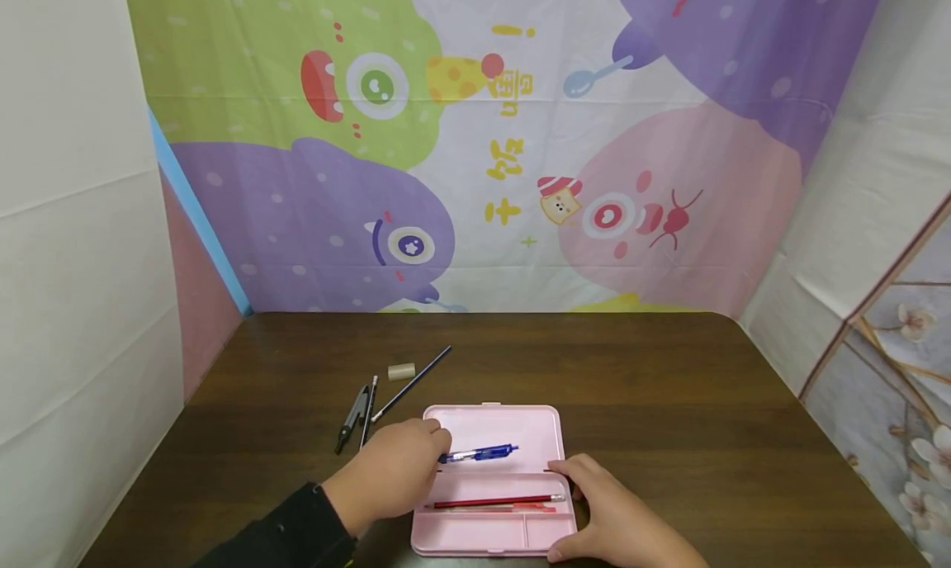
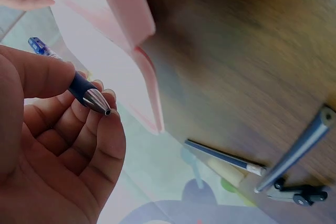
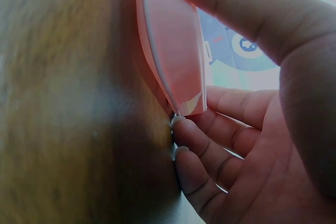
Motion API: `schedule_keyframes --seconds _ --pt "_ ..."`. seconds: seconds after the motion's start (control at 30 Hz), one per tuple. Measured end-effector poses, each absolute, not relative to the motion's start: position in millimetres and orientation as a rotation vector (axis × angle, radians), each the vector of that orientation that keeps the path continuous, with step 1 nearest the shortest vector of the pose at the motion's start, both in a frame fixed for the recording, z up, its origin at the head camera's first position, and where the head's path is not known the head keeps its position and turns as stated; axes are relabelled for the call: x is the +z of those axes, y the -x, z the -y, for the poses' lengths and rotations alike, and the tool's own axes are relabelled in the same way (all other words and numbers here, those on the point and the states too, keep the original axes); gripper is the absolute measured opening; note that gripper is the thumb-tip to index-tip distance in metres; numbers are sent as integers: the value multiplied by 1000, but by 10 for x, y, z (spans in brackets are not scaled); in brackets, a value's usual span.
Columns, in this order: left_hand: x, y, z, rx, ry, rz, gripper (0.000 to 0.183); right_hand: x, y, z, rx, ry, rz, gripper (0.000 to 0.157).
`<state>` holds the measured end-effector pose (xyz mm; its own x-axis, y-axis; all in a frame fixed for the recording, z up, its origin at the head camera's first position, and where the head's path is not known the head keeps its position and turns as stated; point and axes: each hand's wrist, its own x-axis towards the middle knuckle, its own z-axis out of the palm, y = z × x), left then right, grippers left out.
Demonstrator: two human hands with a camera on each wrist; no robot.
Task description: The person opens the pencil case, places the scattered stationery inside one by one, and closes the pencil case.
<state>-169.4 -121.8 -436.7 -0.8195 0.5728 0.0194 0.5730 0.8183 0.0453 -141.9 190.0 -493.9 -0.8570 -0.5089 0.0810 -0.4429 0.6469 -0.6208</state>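
Note:
An open pink pencil case (image 1: 546, 423) lies on the table, its lid folded back away from the person. Over the lid, my left hand (image 1: 397, 473) pinches a blue pen (image 1: 492, 452) between thumb and fingers; the left wrist view shows its metal tip (image 2: 97, 100) pointing toward the palm side. My right hand (image 1: 612, 514) grips the case's right edge, thumb at the front corner and fingers by the hinge. Inside the case's long compartment lie a red pencil (image 1: 498, 500) and a slim red-and-clear pen (image 1: 531, 508).
Left of the case lie a grey compass (image 1: 352, 419), a dark pencil (image 1: 369, 407), a blue-striped pencil (image 1: 416, 380) and a beige eraser (image 1: 401, 371). A cartoon-printed cloth (image 1: 475, 287) hangs behind the table (image 1: 669, 386). White cloth walls (image 1: 89, 221) stand at the sides.

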Motion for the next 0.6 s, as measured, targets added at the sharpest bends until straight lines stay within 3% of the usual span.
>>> schedule_keyframes --seconds 0.6 --pt "-4430 1620 995 -58 1048 2921 4 -4901 1408 -1883 -1020 800 -2746 90"
